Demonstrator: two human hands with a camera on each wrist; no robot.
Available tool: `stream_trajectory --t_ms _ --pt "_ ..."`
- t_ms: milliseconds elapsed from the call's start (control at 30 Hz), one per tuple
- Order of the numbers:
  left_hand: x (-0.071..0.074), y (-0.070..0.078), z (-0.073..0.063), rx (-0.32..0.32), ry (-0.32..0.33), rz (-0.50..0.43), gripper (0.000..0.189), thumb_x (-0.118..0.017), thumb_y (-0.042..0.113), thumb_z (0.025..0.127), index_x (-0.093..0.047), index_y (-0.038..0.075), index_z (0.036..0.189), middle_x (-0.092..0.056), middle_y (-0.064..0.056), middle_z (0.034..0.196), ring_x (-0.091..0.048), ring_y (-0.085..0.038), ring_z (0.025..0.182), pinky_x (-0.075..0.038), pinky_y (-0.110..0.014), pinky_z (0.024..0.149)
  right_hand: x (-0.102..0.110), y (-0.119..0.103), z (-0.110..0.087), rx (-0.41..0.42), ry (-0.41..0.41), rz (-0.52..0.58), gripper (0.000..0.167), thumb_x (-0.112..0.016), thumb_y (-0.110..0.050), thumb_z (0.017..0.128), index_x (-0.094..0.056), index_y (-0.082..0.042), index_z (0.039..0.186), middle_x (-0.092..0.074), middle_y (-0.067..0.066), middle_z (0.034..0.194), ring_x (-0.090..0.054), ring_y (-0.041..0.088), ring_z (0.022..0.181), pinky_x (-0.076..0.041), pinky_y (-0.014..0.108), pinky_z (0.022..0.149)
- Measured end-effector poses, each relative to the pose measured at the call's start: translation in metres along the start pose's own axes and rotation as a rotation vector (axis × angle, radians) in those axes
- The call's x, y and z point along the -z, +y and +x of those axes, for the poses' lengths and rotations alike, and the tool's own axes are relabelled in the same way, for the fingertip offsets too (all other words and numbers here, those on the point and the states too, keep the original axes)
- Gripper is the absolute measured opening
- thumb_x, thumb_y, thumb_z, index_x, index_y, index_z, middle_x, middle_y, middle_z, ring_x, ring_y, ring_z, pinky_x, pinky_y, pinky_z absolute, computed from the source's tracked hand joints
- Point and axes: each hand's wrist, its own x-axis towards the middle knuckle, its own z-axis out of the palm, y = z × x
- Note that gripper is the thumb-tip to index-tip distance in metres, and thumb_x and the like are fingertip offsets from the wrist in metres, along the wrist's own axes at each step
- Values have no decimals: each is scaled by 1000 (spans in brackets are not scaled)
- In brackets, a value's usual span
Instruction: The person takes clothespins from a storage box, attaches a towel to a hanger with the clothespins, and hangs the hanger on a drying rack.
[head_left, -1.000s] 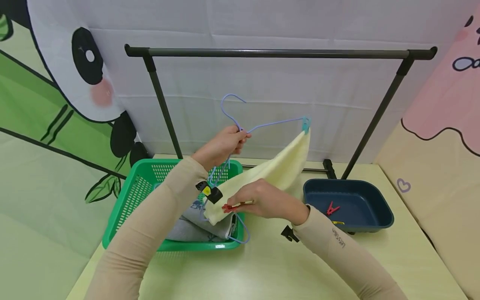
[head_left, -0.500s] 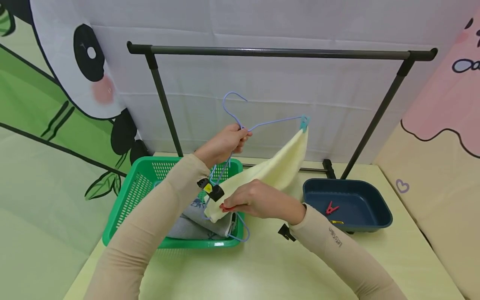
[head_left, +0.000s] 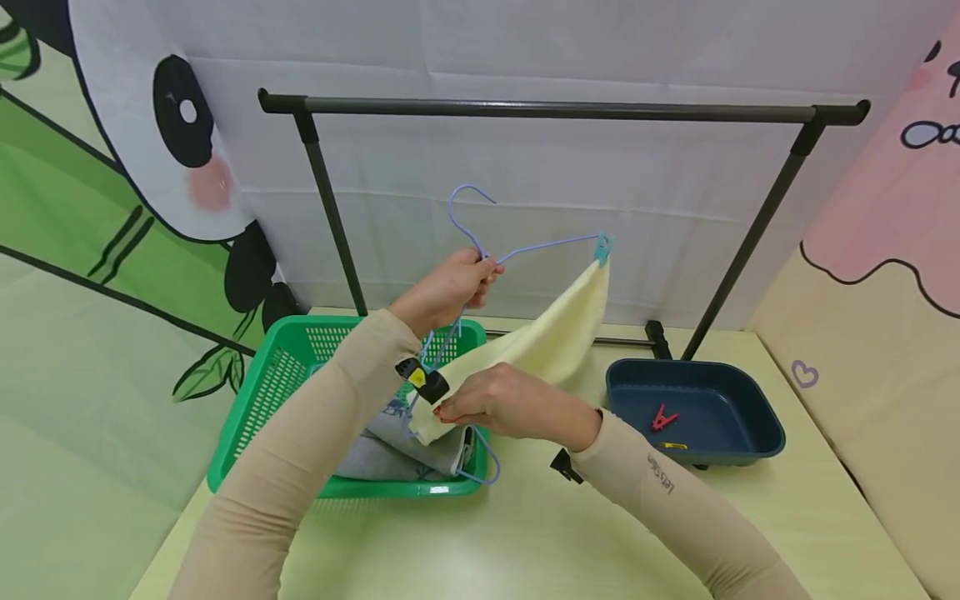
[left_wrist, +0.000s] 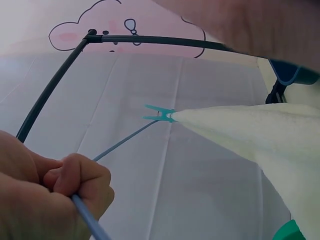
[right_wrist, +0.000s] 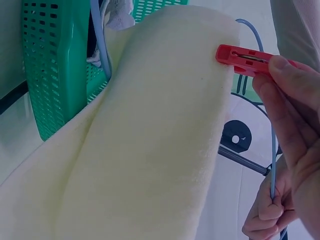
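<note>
Pinching a red clip [right_wrist: 242,57] at the yellow cloth [right_wrist: 155,115], right hand [head_left: 521,408] beside green basket [head_left: 375,490] of grey cloth [head_left: 390,465]; left hand [head_left: 450,287] gripping hanger [head_left: 551,246]; navy tray [head_left: 720,412] holding second red clip [head_left: 662,419], near table edge [head_left: 829,454].

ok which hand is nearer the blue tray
Right. The right hand is just to the left of the blue tray; the left hand is farther left, gripping the hanger below its hook.
</note>
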Motion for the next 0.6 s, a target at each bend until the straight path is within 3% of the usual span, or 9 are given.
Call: stream_trajectory --t_ms 367,600 --pt "2 0 -1 5 13 34 23 -33 16 105 -43 -3 112 -37 -3 79 -28 -13 60 -28 -25 61 -3 1 1 12 9 -15 13 -73 -8 83 -75 -7 96 -72 -1 93 -66 5 86 -46 12 79" --pt "2 1 -2 2 7 20 18 -32 17 105 -42 2 107 -37 -4 80 -26 -13 58 -26 -26 61 -4 -1 2 14 -32 -68 21 -75 -3 79 -74 -7 99 -71 0 96 -66 7 89 -47 15 81"
